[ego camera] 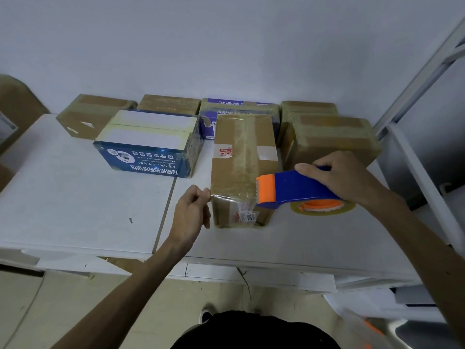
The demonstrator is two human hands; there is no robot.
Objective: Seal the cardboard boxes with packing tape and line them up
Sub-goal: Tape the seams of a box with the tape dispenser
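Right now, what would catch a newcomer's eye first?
The blue and orange tape dispenser, gripped by the right hand, sits at the near edge of the middle cardboard box. The left hand pinches the tape end at that box's near left corner. Behind them, taped boxes line the wall, a blue printed box standing out on the left.

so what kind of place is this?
Likely a small packing or shipping room: taped cardboard boxes lined along the wall on a white table, a tape dispenser in the right hand, metal shelving at right.
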